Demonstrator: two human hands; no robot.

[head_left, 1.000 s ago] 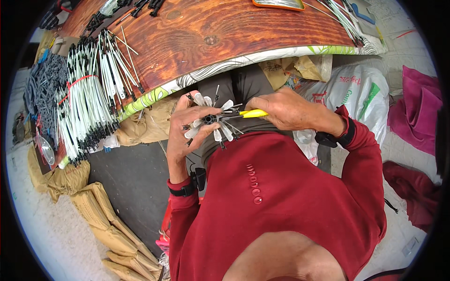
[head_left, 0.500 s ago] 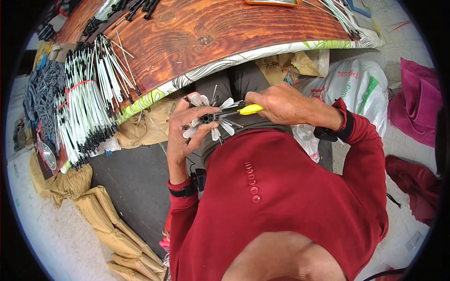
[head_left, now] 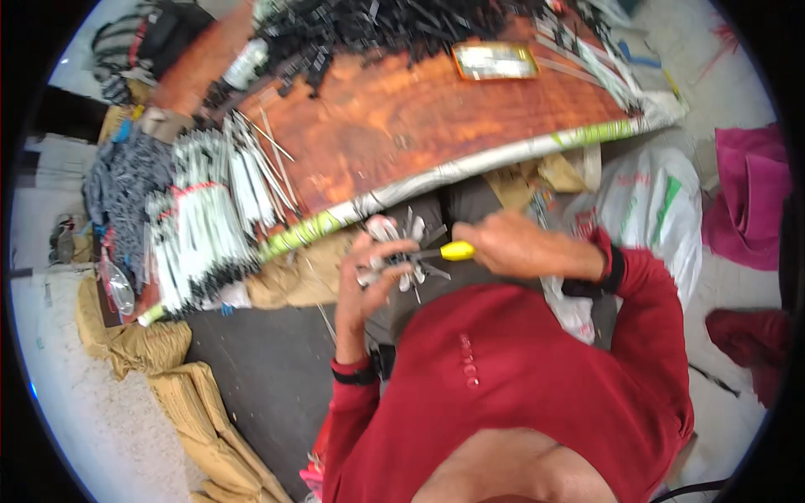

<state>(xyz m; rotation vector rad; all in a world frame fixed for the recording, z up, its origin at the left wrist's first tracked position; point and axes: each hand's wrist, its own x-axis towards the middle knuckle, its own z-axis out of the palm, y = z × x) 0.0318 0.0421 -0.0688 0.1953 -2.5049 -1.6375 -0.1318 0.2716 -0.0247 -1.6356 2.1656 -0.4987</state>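
My left hand (head_left: 359, 281) is wrapped round a dark hub with white and clear blades (head_left: 409, 272) and thin rods spreading out from it. Above my lap, my right hand (head_left: 516, 243) closes on a yellow-handled tool (head_left: 457, 251). The tool's narrow dark front points left and meets the hub between the blades. Motion blur hides the tool's exact kind and its tip. Both hands are just in front of the table edge.
On the wooden table (head_left: 360, 109) lie a heap of black parts (head_left: 369, 29), an orange-rimmed tin (head_left: 495, 61) and, at left, bundled white rods (head_left: 201, 210) with black ends. Brown paper packages (head_left: 189, 402) lie at lower left. A white plastic bag (head_left: 662, 201) stands at right.
The view has shifted, so the table and hands appear lower and more of the table's far side shows. Both hands keep their hold on the hub and the tool.
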